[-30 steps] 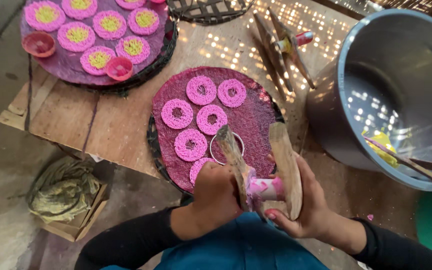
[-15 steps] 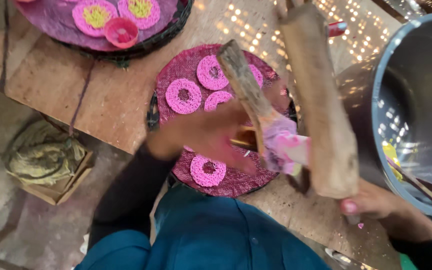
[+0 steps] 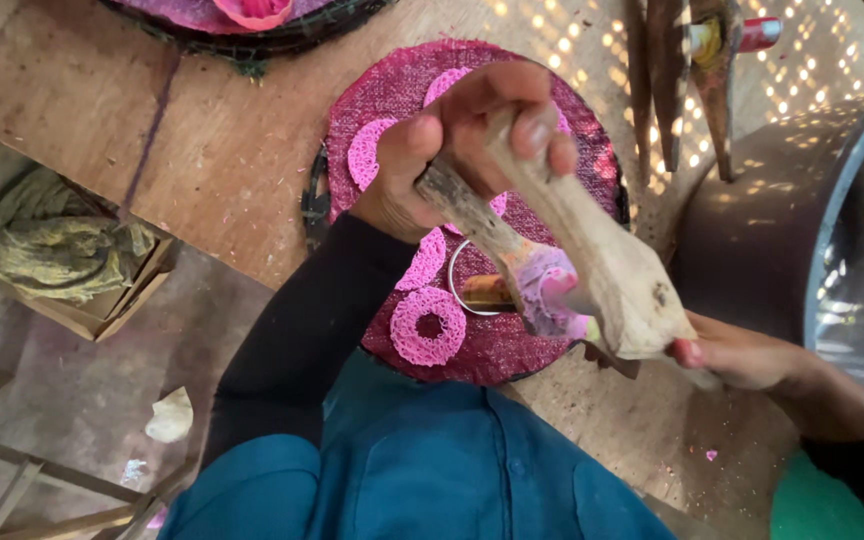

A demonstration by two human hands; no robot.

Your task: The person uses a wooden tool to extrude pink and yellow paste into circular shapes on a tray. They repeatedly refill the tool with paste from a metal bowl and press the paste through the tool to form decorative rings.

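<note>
Head view, left hand [image 3: 452, 150] clenched around wooden press [image 3: 562, 240] handles, right hand [image 3: 742, 355] gripping its lower end

Two items only. Open brown cardboard box [image 3: 102, 300] at left edge, mid-height, on the floor, stuffed with olive-yellow cloth. Small cylindrical tube [image 3: 742, 36], red end and yellow band, top right on the worktop. No signs or screens.
</note>
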